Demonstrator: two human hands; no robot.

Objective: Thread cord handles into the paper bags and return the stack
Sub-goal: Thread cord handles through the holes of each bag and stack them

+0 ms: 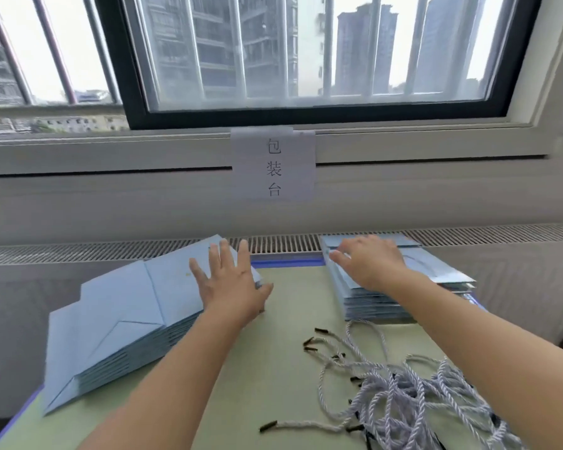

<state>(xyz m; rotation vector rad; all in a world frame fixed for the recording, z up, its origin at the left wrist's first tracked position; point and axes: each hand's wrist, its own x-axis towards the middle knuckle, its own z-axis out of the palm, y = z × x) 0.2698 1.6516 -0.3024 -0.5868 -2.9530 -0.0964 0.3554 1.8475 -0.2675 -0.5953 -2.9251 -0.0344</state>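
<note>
the green table top (286, 319) runs away from you toward the window sill, and on it you have two piles of flat blue paper bags. the left stack (121, 323) is fanned and lies with its long axis slanting from near-left to far-right; the right stack (377, 300) is squarer and sits well apart across the bare strip. your left hand (233, 284) lies flat on the far right corner of the left stack, fingers straight and spread, thumb over the edge. your right hand (371, 261) rests on top of the right stack, fingers loosely extended toward the left edge, pinching nothing that shows. the cord handles (413, 391) lie tangled near you, below the right stack, so your right hand is the nearer one; their black tips (312, 344) point left.
</note>
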